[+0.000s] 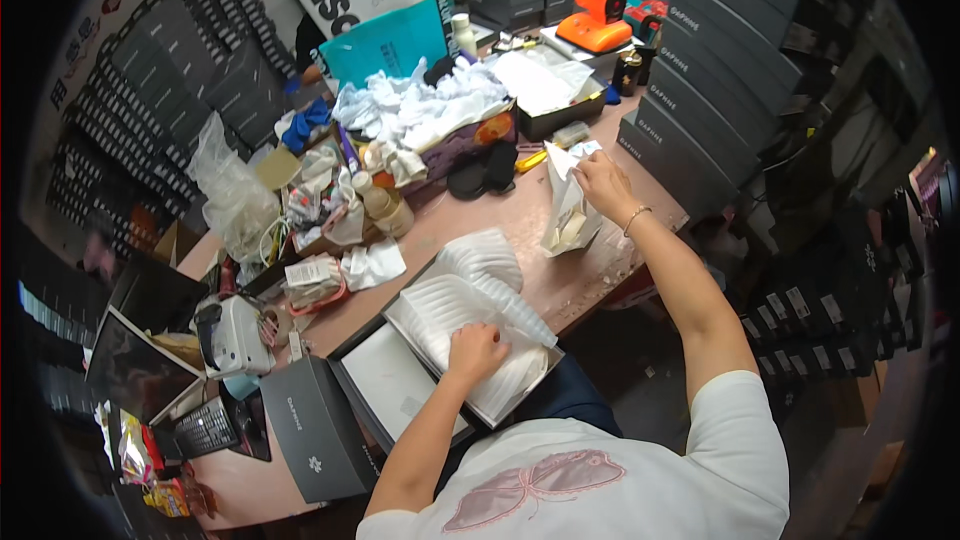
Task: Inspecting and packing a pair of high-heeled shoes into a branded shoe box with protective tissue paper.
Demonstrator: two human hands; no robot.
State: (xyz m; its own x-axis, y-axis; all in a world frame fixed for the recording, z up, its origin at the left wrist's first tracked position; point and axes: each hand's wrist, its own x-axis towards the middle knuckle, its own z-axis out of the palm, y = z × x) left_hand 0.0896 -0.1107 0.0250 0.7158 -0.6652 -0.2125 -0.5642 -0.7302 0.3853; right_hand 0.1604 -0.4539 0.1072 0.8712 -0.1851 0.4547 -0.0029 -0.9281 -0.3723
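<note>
Grey box stack [705, 70] near right hand [603, 183] at white bag [562, 202]; left hand [477, 351] on ribbed wrap [428, 312]; grips unclear.

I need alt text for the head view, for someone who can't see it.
A person's left hand rests on white ribbed wrapping in an open box, while the right hand touches a white open-topped container on a cluttered pinkish table. Dark gray boxes stand stacked at right.

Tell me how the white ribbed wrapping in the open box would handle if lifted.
The white ribbed wrapping looks thin and pleated, so probably floppy. Its soft folds suggest lightness, though contents are hidden. Loose edges may trail.
</note>
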